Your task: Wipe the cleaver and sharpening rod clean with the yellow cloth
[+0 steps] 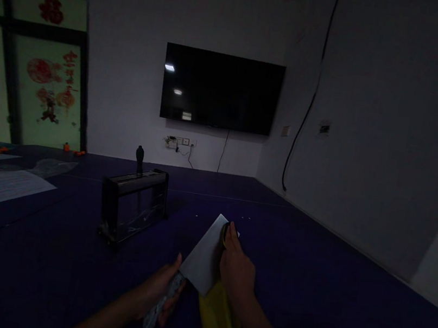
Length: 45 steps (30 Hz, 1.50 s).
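Note:
My left hand [159,289] closes round a grey, crumpled-looking patterned strip [160,308], its thumb beside the lower corner of a stiff white sheet [201,263]. The sheet slants up and to the right between my hands. At its upper end my right hand [238,271] grips a dark thing with a curved yellow edge [225,235]; its kind is hard to make out. A yellow object like a container [216,317] shows below the right hand, partly behind the sheet and wrist. Whether it joins the dark thing cannot be seen.
On the dark blue surface [206,195] stands a black-framed, clear-sided box [135,201] with an upright handle. Papers [5,186] and clear plastic [52,166] lie at left, with small orange items [67,147] beyond. A black cable [303,122] hangs along the right wall.

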Tool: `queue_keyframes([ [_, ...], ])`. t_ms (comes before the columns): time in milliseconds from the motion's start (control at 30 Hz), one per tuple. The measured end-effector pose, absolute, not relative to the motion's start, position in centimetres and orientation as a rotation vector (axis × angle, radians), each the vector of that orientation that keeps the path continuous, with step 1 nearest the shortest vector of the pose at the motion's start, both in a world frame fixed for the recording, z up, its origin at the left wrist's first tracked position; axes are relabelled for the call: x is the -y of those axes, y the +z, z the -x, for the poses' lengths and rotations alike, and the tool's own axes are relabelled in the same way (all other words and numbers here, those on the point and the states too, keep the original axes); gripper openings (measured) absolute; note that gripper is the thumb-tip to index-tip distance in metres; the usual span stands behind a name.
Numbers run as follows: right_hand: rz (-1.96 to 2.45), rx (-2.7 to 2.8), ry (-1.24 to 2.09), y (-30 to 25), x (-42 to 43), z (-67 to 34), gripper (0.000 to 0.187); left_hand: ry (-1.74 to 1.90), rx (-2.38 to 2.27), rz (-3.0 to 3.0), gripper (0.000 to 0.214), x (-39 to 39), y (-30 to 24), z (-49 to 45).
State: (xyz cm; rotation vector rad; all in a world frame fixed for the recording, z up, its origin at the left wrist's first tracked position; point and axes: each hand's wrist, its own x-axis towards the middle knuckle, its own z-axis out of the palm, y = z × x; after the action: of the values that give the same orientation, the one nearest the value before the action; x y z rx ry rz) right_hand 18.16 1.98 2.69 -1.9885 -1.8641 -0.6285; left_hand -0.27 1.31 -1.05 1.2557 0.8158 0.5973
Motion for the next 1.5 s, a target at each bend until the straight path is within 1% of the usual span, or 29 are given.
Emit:
queue_keyframes([
  [233,2.019,1.848,-0.593,2.99,-1.71,-18.15,0.060,0.615,-0.816,-1.201,0.070,-1.30,-1.14,0.29],
  [567,1.987,1.871,-0.564,3.30,-1.47,-18.32,0.060,0.634,-0.796,-1.160,0.069,-1.52,-1.49,0.24],
  [767,2.047,1.862,-0.567,3.31,-1.53,-18.26,0.060,0.646,-0.830,-1.139,0.069,-1.20,-1.15,0.17],
  [933,1.994,1.869,-0.532,3.27,-1.47,-18.21,0.062,0.631,-0.833,-1.146,0.071,-1.29,-1.24,0.26],
  [1500,1.983,1.887,-0.533,2.95,-1.31,-17.87,0.064,0.681,-0.824,-1.122,0.068,-1.00,-0.86,0.14],
])
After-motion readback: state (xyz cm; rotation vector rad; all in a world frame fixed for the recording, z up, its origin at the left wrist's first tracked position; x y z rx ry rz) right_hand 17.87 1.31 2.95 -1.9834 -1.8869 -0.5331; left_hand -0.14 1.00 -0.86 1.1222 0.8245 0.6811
